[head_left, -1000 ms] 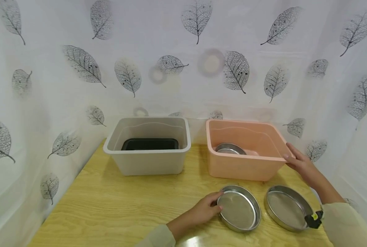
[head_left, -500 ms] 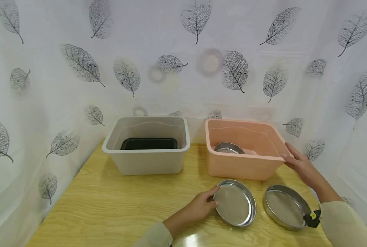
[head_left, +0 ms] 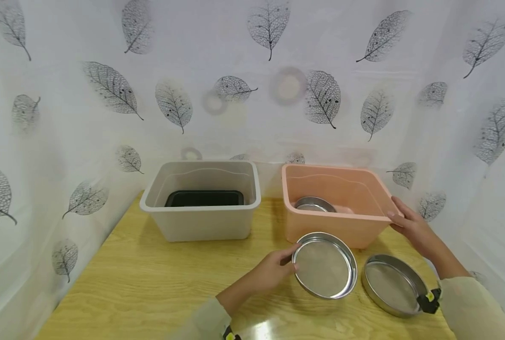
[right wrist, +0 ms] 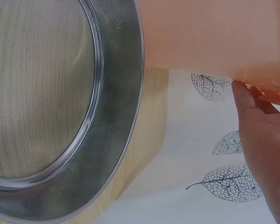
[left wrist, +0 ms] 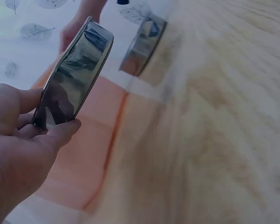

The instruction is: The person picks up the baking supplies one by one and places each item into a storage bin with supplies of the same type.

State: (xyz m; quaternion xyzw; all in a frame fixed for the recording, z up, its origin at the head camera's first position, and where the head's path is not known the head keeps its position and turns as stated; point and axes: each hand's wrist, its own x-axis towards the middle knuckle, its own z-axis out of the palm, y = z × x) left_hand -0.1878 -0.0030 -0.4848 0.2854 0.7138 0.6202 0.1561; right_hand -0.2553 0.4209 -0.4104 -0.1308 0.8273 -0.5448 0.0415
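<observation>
My left hand [head_left: 269, 271] grips the left rim of a round metal sieve [head_left: 324, 267], with thumb and fingers on its side wall. The sieve is raised off the table and tilted, in front of the pink plastic bin [head_left: 363, 230]. In the left wrist view that sieve [left wrist: 77, 70] shows its shiny wall between thumb and fingers. At the bin's right front corner, my right hand [head_left: 415, 231] holds the rim. Another sieve [head_left: 392, 285] lies on the table below the right forearm; its fine mesh [right wrist: 42, 93] fills much of the right wrist view.
Inside the pink bin rests one more round metal piece [head_left: 313, 207], partly hidden by the front wall. A light grey bin [head_left: 201, 224] stands to the left with a black tray [head_left: 205, 198] inside. Behind the wooden table [head_left: 150, 288] hangs a leaf-print curtain [head_left: 243, 123].
The sieve in my left hand has come up off the table and tilted, moving toward the pink bin. My right hand stays at the bin's rim.
</observation>
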